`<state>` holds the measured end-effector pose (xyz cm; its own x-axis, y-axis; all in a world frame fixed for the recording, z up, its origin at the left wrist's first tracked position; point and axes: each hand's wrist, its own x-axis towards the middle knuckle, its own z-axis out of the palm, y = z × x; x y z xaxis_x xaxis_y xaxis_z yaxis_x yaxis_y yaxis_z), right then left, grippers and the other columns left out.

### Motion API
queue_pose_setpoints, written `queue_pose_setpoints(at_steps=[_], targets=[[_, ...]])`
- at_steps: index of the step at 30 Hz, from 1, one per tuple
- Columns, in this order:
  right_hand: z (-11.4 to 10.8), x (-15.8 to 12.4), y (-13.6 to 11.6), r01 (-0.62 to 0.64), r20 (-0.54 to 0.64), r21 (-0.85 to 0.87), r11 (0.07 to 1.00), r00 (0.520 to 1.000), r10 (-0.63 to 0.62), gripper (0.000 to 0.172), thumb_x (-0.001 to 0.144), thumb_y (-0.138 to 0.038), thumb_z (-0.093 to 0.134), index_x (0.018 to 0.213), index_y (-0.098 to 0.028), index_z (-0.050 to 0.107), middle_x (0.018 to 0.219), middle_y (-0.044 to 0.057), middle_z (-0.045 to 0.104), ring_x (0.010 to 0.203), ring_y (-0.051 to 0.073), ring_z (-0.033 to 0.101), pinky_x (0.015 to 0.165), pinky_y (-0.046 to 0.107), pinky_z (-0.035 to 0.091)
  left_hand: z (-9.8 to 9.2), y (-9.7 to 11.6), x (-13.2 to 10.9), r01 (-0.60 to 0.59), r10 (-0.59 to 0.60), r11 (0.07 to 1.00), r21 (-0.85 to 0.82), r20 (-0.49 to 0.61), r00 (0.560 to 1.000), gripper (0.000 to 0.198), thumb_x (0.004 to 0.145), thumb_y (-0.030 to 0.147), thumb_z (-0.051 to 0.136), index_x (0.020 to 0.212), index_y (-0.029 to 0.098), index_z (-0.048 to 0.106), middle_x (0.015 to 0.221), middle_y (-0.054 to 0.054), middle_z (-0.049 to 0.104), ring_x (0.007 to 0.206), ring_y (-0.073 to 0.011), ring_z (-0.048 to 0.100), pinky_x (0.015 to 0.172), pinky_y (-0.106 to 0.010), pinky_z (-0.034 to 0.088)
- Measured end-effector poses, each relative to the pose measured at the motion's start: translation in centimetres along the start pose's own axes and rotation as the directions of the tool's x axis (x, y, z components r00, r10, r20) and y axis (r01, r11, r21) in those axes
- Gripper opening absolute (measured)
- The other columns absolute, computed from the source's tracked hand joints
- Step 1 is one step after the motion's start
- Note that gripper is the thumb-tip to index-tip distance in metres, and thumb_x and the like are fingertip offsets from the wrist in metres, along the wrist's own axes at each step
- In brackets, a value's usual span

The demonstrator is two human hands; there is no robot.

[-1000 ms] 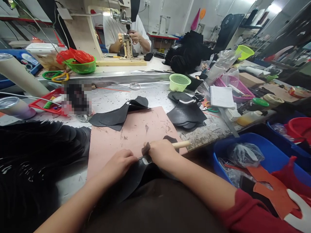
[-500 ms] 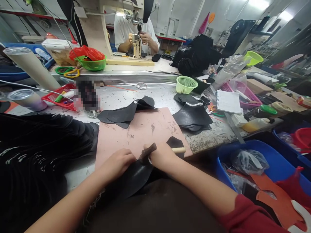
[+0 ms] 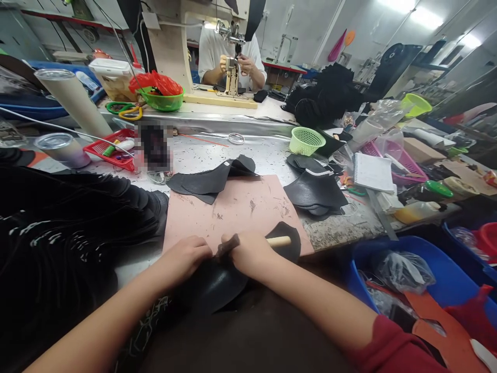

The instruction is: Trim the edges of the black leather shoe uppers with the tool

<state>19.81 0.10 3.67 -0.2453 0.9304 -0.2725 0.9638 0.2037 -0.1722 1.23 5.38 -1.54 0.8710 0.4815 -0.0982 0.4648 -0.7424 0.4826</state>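
Observation:
My right hand (image 3: 250, 253) is closed round a hammer (image 3: 280, 241) with a pale wooden handle and a dark head. The head rests low at the edge of a black leather piece (image 3: 217, 287), close by my left fingertips. My left hand (image 3: 189, 253) has its fingers pressed together on that leather's upper edge; the thumb is hidden. The leather hangs toward my lap and reappears right of my right hand. Beneath lies a pink board (image 3: 233, 217). Folded black pieces (image 3: 209, 181) lie at its far edge, and stacked black pieces (image 3: 316, 191) sit to its right.
A large pile of black pieces (image 3: 77, 228) fills the left side. Beyond are a red basket (image 3: 112, 150), a green basket (image 3: 307, 141) and a notebook (image 3: 373, 172). A blue bin (image 3: 357, 280) stands right. Across the bench, a person works at a sewing machine (image 3: 171, 52).
The view has swung slightly left. The hammer head is lower and nearer my left fingers, and more of the leather shows under the handle. My left hand stays on the edge.

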Motion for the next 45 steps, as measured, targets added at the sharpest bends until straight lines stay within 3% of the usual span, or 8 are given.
queue_pose_setpoints(at_steps=[3,14,19,24,32,37,42,45], targets=[[-0.1,0.4,-0.4,-0.007,0.065,-0.036,0.999,0.998,0.010,0.021,0.073,-0.012,0.046,0.086,-0.018,0.062,0.075,0.004,0.066,0.068,0.017,0.060,0.053,0.024,0.034,-0.1,-0.3,-0.4,-0.002,0.002,1.000,0.004,-0.020,1.000,0.033,0.082,0.015,0.033,0.089,0.022,0.065,0.083,-0.003,0.059,0.079,-0.0162,0.050,0.072,-0.028,0.039],[0.1,1.5,-1.9,0.033,0.019,-0.054,0.998,0.999,-0.032,0.022,0.073,-0.014,0.045,0.087,-0.019,0.062,0.075,0.003,0.067,0.068,0.017,0.060,0.054,0.024,0.036,-0.3,-1.3,-1.9,0.038,-0.037,0.999,0.018,-0.045,0.998,0.031,0.081,0.013,0.034,0.087,0.021,0.063,0.083,-0.003,0.057,0.079,-0.0149,0.051,0.070,-0.025,0.040],[0.1,2.1,-2.6,0.102,0.084,-0.081,0.991,0.992,-0.095,0.020,0.073,-0.013,0.046,0.083,-0.019,0.063,0.075,0.003,0.067,0.068,0.017,0.061,0.054,0.024,0.036,-0.3,-1.4,-2.8,-0.016,0.022,0.997,0.078,-0.087,0.996,0.030,0.078,0.010,0.037,0.091,0.020,0.061,0.085,-0.002,0.057,0.080,-0.0155,0.051,0.071,-0.026,0.040],[0.0,2.4,-3.2,0.136,0.009,-0.072,0.988,0.991,-0.136,0.020,0.074,-0.014,0.046,0.087,-0.019,0.061,0.076,0.002,0.067,0.068,0.016,0.061,0.053,0.024,0.036,0.7,-1.4,-4.0,-0.077,0.118,0.973,0.217,-0.185,0.976,0.030,0.084,0.009,0.032,0.090,0.018,0.060,0.088,-0.005,0.061,0.080,-0.0159,0.053,0.074,-0.028,0.042],[-0.4,3.5,-3.9,0.182,-0.027,-0.089,0.979,0.982,-0.185,0.018,0.076,-0.016,0.046,0.086,-0.019,0.061,0.072,0.004,0.067,0.066,0.018,0.061,0.053,0.024,0.037,2.5,0.3,-6.4,0.039,0.099,0.897,0.440,-0.286,0.953,0.033,0.082,0.003,0.033,0.093,0.019,0.060,0.105,-0.007,0.061,0.086,-0.0197,0.053,0.077,-0.034,0.044],[-0.4,4.6,-4.5,0.206,-0.047,-0.076,0.976,0.977,-0.210,0.019,0.077,-0.019,0.045,0.085,-0.019,0.062,0.073,0.005,0.067,0.067,0.018,0.061,0.055,0.024,0.039,3.3,0.8,-7.0,0.128,0.057,0.866,0.483,-0.350,0.935,0.034,0.081,0.003,0.035,0.098,0.020,0.059,0.099,-0.008,0.062,0.087,-0.0209,0.052,0.073,-0.034,0.043],[0.2,4.8,-3.7,0.204,0.007,-0.034,0.978,0.979,-0.204,0.020,0.073,-0.019,0.048,0.087,-0.018,0.062,0.075,0.005,0.067,0.070,0.019,0.061,0.056,0.024,0.039,2.1,2.3,-6.0,0.204,-0.061,0.857,0.474,-0.300,0.952,0.024,0.083,0.010,0.039,0.077,0.017,0.062,0.075,-0.008,0.058,0.071,-0.0197,0.052,0.062,-0.032,0.043],[-0.1,4.0,-1.4,0.062,-0.045,0.012,0.998,0.997,-0.061,0.022,0.074,-0.018,0.045,0.086,-0.020,0.063,0.080,0.004,0.067,0.072,0.019,0.061,0.057,0.025,0.039,1.2,4.5,-3.7,0.160,-0.083,0.909,0.385,-0.209,0.974,0.026,0.085,0.029,0.042,0.075,0.016,0.062,0.072,-0.007,0.058,0.069,-0.0201,0.053,0.062,-0.033,0.044]])
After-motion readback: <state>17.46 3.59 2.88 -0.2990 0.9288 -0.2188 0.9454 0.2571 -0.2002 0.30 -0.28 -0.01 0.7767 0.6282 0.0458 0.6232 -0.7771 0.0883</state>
